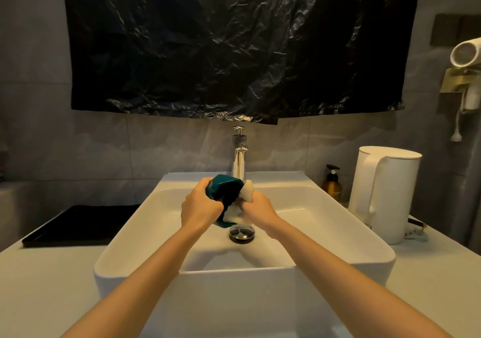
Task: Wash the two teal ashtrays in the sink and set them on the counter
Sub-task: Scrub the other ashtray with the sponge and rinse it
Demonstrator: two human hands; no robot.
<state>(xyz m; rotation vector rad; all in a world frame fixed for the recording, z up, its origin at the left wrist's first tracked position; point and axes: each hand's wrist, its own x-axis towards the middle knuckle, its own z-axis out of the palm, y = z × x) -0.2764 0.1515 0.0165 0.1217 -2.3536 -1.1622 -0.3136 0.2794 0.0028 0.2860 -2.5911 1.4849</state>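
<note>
A: Teal ashtray (224,187), head view: tilted on edge over the sink (117,249), just before the faucet (239,160). The left hand (201,206) curls round its rim.
B: Right hand (259,208)?
A: Clamped on a white sponge (240,208), pressing into the bowl.
B: Risk?
A: Wet, it may slip under the scrubbing and crack against the basin near the drain (241,234).
</note>
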